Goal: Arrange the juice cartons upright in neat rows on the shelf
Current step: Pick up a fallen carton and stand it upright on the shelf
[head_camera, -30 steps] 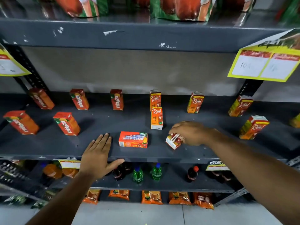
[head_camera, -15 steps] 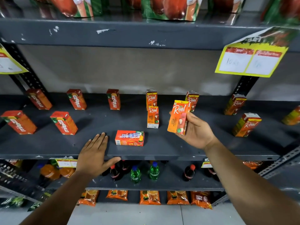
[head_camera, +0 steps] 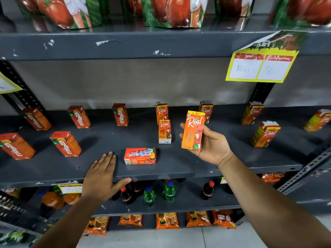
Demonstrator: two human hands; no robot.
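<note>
My right hand [head_camera: 211, 144] holds an orange Real juice carton [head_camera: 193, 130] upright, lifted above the dark grey shelf [head_camera: 197, 169]. My left hand [head_camera: 102, 176] lies flat and open on the shelf's front edge. Just right of it a red Maaza carton [head_camera: 140, 156] lies on its side. Two Real cartons [head_camera: 164, 130] stand one behind the other at the middle, another Real carton [head_camera: 206, 110] behind the held one, and more Real cartons [head_camera: 265, 134] to the right. Several red Maaza cartons [head_camera: 66, 143] stand in two rows on the left.
Tomato pouches [head_camera: 172, 11] fill the shelf above, with a yellow price tag [head_camera: 259, 68] hanging from its edge. Soft-drink bottles [head_camera: 169, 191] stand on the shelf below and orange snack packets [head_camera: 166, 220] under that. A perforated metal upright [head_camera: 302, 172] runs at the right.
My right hand picked the Real carton up from the shelf's front, where it lay tipped, and turned it upright in the air. My left hand stayed put.
</note>
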